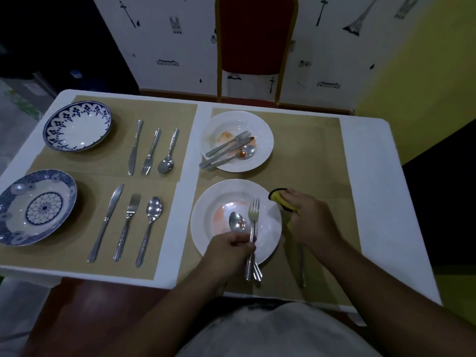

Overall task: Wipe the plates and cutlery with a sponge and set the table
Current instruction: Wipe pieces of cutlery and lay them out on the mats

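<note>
Bench [365, 176] white, covered by four tan placemats [309, 155]; red chair [253, 34] at its far side. Left half: far blue plate [77, 127] and near blue plate [38, 207], each with a knife-fork-spoon line to its right, far cutlery row [152, 150] and near cutlery row [128, 225]. Right half: far white plate [262, 140], food-smeared, dirty cutlery [226, 148] lying in it; near white plate [270, 228], orange smear in its well. Left hand [229, 251] is clamped on the handles of spoon [237, 222] and fork [253, 212], heads over the near white plate. Right hand [309, 217] grips yellow sponge [279, 199] just beside that plate's right rim. Utensil handle [301, 266] lies on the mat, partly hidden by the right forearm.
</note>
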